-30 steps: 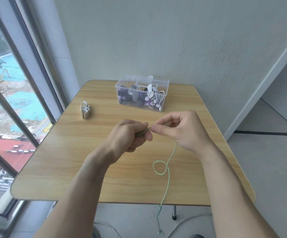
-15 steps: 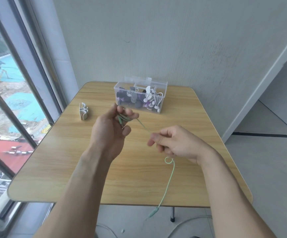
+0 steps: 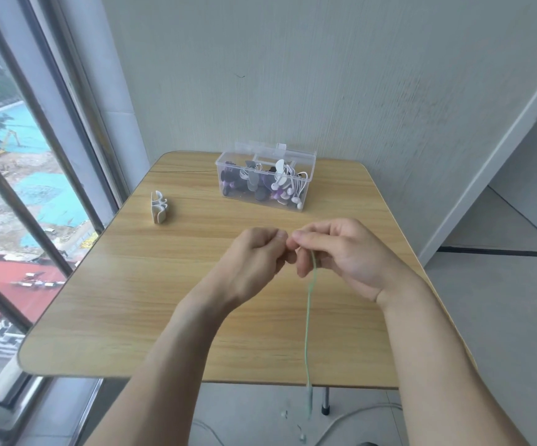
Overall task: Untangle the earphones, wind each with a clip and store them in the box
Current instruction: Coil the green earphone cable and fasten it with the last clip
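A thin green earphone cable [image 3: 307, 320] hangs straight down from between my two hands, over the wooden table [image 3: 125, 284] and past its front edge. My left hand [image 3: 254, 262] is curled into a fist around the wound part of the cable, which is hidden inside it. My right hand [image 3: 337, 252] meets it fingertip to fingertip and pinches the cable where it leaves the left fist. At the back of the table stands the clear plastic box [image 3: 309, 165], lid open, holding several wound white, black and purple earphones.
A small pile of white clips [image 3: 158, 207] sits at the table's back left. A large window runs along the left, a grey wall behind. White cables lie on the floor [image 3: 350, 416] under the table's front edge.
My hands, apart half a second ago with the cable stretched between them, have come together again. The loop in the hanging cable is gone and it now hangs straight.
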Motion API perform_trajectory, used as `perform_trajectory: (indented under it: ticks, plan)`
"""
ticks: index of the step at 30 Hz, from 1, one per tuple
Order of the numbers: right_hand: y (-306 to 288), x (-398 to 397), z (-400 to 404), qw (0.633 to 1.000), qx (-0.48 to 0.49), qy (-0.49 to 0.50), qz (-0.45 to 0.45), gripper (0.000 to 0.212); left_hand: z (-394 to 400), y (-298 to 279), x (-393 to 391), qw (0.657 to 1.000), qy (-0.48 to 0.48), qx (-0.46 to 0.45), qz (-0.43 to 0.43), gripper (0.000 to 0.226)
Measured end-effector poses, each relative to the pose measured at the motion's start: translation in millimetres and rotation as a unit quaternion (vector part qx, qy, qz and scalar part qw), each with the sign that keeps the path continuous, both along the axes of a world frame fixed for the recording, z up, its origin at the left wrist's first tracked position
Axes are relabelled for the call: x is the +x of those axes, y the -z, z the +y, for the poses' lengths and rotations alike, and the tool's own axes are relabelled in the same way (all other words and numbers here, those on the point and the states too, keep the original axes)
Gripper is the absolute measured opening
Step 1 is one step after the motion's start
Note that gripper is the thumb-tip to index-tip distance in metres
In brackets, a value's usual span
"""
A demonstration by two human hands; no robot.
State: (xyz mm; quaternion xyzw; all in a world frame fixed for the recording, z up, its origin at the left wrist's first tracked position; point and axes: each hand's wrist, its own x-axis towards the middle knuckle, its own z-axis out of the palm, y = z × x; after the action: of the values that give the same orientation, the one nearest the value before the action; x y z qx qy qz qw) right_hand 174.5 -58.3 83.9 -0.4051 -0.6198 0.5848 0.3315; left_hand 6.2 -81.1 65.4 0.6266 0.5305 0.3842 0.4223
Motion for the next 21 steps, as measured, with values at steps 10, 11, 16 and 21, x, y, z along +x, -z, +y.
perform_trajectory:
  ticks: [10, 11, 16, 21]
  plan:
    - [2, 31, 10, 0.989, -0.101, 0.054, 0.096, 0.02, 1, -14, -8, 0.966, -0.021, -0.092, -0.241, 0.054]
    - [2, 34, 11, 0.987, -0.11, 0.063, 0.099, 0.02, 0, -17, -10, 0.946, -0.029, -0.106, -0.304, 0.052]
    - [7, 32, 11, 0.995, -0.088, 0.048, -0.003, 0.022, 2, -18, -23, 0.863, -0.038, -0.108, -0.492, 0.041]
    - [10, 4, 0, 0.989, -0.011, -0.022, -0.149, 0.022, 7, -12, -21, 0.871, -0.088, -0.058, -0.479, 0.025]
